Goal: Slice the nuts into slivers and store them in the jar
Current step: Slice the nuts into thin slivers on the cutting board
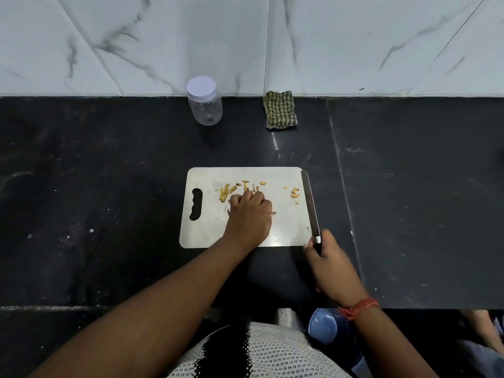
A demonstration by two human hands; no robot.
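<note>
Two hands busy here. My right hand [328, 261] is wrapped round the knife [311, 211] handle at the lower right corner of the board [286, 227], and the blade runs up along the board's right edge with the tip near its upper right corner. It lies flat-ish there, not over any of the nuts. There's an orange thread [358, 308] tied round that wrist.

My left hand [251, 214] sits mid-board, knuckles up and fingers bent down onto the slivers [240, 188]. Honestly can't tell whether I'm pinching a few or just pressing on them, my own hand hides that bit. Most of the cut pieces are strewn in a loose row just above my fingers, toward the upper middle of the board, with a smaller bunch of bits [294, 193] off to the right, close to the blade.

That board is pale, handle hole on the left, sitting on the dark counter [109, 200] around centre frame. Further up, against the marble wall [136, 36], the jar [206, 103] stands upright with its white lid on, well apart from the board. Right of it lies a folded check cloth [280, 109].
</note>
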